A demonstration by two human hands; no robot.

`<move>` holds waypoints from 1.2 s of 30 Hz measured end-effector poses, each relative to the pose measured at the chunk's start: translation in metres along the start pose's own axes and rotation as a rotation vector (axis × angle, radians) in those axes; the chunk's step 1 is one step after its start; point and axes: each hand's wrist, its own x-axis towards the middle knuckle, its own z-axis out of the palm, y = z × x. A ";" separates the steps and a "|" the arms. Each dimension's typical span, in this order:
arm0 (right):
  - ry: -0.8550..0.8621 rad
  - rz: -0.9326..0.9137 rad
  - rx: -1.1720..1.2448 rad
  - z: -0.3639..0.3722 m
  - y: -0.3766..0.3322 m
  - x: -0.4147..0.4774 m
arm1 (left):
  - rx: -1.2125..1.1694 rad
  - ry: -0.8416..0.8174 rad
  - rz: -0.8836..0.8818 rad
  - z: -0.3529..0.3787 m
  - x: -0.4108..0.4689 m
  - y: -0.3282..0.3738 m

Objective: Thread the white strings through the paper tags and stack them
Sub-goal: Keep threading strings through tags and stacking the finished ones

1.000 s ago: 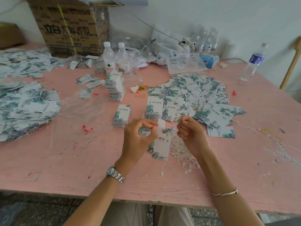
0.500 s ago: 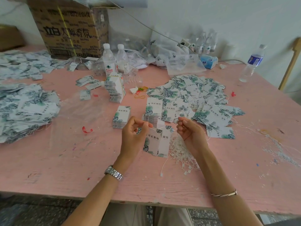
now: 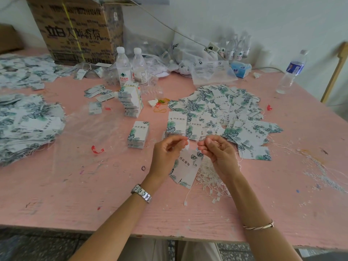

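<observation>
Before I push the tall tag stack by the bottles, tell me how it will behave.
The tall stack would probably shear or topple if pushed high: its layers sit offset and it stands taller than wide. Pushed low, it likely slides, being light paper on the flat table. The bottles right behind could get knocked.

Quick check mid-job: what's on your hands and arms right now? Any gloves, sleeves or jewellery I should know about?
No gloves, and no sleeves in view: both forearms are bare up to the frame edge. The wrist behind the left hand carries a silver metal watch with a link band. The forearm behind the right hand carries a thin silver bangle.
</observation>
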 end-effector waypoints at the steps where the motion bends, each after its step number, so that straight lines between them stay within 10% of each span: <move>1: 0.003 -0.006 -0.025 0.000 0.000 -0.001 | -0.003 -0.009 0.003 0.001 -0.001 -0.001; 36: -0.020 -0.131 -0.320 0.005 0.006 -0.004 | 0.106 -0.026 0.002 0.005 -0.017 -0.010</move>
